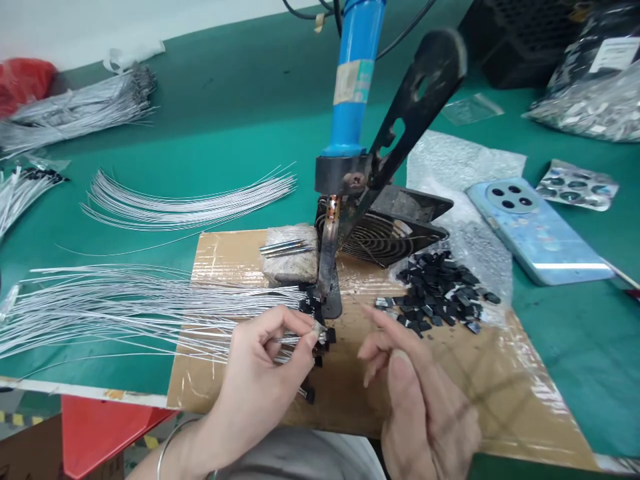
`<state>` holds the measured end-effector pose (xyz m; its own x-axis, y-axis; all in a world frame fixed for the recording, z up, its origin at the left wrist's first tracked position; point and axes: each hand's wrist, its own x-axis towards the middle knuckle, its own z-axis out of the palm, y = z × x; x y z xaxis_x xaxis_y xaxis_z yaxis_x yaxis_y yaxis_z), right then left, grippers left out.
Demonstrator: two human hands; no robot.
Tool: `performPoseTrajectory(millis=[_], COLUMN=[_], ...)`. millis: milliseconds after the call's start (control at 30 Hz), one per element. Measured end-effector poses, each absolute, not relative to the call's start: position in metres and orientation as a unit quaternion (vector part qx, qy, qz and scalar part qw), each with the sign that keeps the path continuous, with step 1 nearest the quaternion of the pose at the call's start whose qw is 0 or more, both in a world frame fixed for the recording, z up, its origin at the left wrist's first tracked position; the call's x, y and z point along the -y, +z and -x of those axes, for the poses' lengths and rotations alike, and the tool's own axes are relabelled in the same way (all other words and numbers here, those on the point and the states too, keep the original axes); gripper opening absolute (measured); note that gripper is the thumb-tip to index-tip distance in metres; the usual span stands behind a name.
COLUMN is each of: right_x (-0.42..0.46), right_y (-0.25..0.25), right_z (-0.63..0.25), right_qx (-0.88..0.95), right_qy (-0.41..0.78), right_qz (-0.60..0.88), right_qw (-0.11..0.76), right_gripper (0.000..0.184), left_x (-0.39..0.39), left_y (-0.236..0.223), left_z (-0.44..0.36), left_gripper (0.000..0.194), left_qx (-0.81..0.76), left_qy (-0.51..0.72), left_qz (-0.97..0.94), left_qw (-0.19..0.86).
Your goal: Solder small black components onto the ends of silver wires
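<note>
Steadying of one black-tipped wire end (pixel 324 335) is apparently served by a thumb-and-forefinger pinch of the left hand (pixel 267 377); its tip is exposed just right of those fingertips. The right hand (pixel 425 400) is held apart, fingers loosely parted, empty. Black pieces (pixel 440 293) are heaped beyond, presumably for reach.

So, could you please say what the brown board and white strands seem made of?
Brown board: probably cardboard, partly glossy, from its tan colour and tape-like sheen. White strands: perhaps plastic-coated wire, smooth-looking, from their thin, gentle curves.
</note>
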<state>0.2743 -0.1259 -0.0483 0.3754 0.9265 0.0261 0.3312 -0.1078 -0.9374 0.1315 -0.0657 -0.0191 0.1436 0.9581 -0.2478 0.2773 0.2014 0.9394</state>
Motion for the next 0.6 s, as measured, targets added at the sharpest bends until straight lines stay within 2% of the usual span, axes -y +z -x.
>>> performPoseTrajectory(millis=[133,233,333,433,600], right_x=[0.125,0.121,0.114,0.11,0.106], right_y=[-0.054,-0.057,-0.056,-0.052,-0.043], right_z=[-0.279,-0.287,-0.293,-0.293,-0.282], right_qx=[0.466,0.528,0.562,0.536,0.416], right_qy=[0.305,0.265,0.279,0.334,0.456], right_qz=[0.69,0.65,0.613,0.594,0.604], right_qw=[0.463,0.479,0.481,0.498,0.504], right_gripper=[0.034,0.009,0.016,0.015,0.02], left_x=[0.062,0.058,0.055,0.051,0.046], left_y=[-0.018,-0.016,-0.016,-0.016,-0.016], left_z=[-0.132,-0.133,-0.135,-0.136,-0.137], left_gripper=[0.011,0.011,0.011,0.012,0.011], left_qx=[-0.58,-0.577,-0.58,-0.58,-0.572], left_qy=[0.308,0.31,0.313,0.317,0.335], left_qz=[-0.547,-0.551,-0.552,-0.549,-0.538], left_qw=[0.519,0.517,0.511,0.511,0.521])
